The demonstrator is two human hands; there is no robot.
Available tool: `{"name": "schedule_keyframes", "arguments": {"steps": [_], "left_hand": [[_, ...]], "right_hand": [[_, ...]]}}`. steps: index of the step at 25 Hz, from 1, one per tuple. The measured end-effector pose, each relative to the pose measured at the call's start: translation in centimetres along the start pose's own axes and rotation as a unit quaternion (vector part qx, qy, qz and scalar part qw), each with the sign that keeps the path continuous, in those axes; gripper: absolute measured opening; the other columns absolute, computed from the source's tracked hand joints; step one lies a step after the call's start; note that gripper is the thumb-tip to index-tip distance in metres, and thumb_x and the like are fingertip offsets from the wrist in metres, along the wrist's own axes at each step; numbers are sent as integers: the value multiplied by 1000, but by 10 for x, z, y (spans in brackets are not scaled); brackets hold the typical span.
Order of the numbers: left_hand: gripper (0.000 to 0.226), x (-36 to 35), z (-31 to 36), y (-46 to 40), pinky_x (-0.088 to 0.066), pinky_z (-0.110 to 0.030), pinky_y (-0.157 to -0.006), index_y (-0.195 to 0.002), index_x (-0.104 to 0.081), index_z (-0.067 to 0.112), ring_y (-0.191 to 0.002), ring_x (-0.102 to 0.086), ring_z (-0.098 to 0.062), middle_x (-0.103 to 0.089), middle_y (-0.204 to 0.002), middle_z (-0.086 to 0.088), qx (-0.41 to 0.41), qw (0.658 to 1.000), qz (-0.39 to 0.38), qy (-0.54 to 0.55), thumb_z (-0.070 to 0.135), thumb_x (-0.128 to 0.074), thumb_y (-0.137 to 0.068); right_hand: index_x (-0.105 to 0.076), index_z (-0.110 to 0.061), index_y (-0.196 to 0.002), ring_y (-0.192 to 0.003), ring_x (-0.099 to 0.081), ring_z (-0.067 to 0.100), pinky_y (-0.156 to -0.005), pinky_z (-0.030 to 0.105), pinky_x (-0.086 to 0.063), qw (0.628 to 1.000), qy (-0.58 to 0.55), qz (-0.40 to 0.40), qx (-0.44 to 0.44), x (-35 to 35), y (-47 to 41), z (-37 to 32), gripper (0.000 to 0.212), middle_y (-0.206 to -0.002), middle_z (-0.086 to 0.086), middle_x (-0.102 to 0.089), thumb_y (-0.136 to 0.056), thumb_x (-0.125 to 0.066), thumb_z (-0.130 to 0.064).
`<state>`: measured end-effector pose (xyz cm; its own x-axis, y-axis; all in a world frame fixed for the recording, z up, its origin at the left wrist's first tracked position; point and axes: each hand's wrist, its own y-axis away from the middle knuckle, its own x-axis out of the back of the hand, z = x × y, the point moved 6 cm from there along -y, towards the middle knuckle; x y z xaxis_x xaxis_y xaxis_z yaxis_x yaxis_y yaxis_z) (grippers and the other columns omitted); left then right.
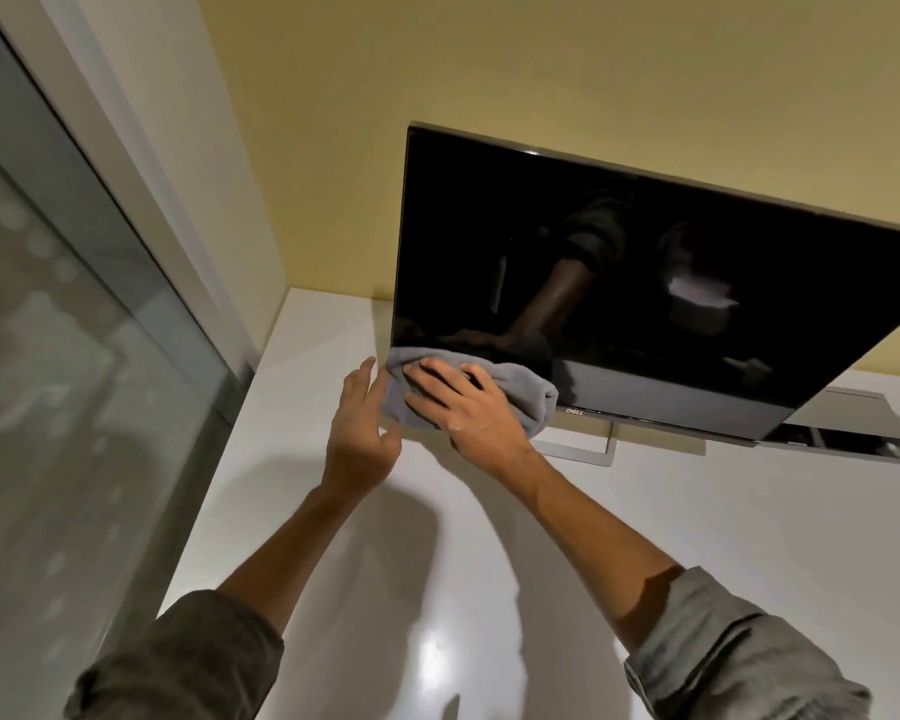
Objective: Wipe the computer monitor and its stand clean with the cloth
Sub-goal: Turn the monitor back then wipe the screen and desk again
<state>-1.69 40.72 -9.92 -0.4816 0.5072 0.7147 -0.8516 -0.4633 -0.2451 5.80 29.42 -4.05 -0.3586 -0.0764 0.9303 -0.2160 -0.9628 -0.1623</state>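
Note:
A black, switched-off monitor (671, 283) stands on a white desk, tilted in the view. Its silver stand base (588, 452) shows below the bottom bezel. A grey cloth (526, 394) is bunched over the monitor's lower left corner. My right hand (463, 407) presses flat on the cloth with fingers spread, holding it against the screen. My left hand (362, 428) hovers just left of that corner, fingers apart, its fingertips close to the cloth's edge; whether they touch it is unclear.
The white desk (697, 537) is glossy and reflects a lamp. A frosted glass partition (63, 381) runs along its left side, a yellow wall (541, 70) behind. An open cable hatch (848, 433) sits in the desk at right.

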Motion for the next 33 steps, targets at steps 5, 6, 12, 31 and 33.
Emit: {"name": "schedule_keyframes", "arguments": {"steps": [5,6,12,31,33], "left_hand": [[73,1,16,3,-14,-29,-116,-153,-28,11,-150,-14,-23,-20,-162,-4,105,993,-45,35,9,-61,-88],[74,0,19,4,-15,-30,-117,-154,-25,15,-151,-11,-22,-16,-163,-1,122,991,-41,35,11,-62,-90],[75,-5,22,6,-18,-37,-118,-156,-18,17,-151,-8,-23,-11,-164,1,158,986,-51,9,20,-61,-94],[70,-115,94,52,-43,-54,-104,-143,-45,4,-141,-37,-34,-39,-153,-17,47,979,-149,-134,45,-52,-86],[66,-138,118,57,-39,-55,-106,-143,-46,10,-139,-40,-33,-40,-153,-14,-9,972,-180,-154,47,-51,-89]], "right_hand": [[-66,-15,-124,-121,-57,31,-89,36,-38,980,13,193,37,105,-2,74,36,-134,11,-59,-97,-43,-7],[-66,-16,-124,-122,-57,30,-90,36,-39,972,43,227,36,127,-5,96,36,-134,10,-59,-99,-42,-8],[-46,-21,-144,-142,-34,27,-115,48,-21,970,136,194,60,121,-7,147,51,-152,9,-39,-94,-47,-11],[-23,-23,-154,-148,-18,27,-115,49,-12,989,121,87,14,146,46,215,67,-161,8,-19,-95,-41,-50],[-22,-23,-154,-149,-12,26,-118,49,-3,993,96,73,11,117,63,207,68,-162,8,-15,-96,-36,-57]]}}
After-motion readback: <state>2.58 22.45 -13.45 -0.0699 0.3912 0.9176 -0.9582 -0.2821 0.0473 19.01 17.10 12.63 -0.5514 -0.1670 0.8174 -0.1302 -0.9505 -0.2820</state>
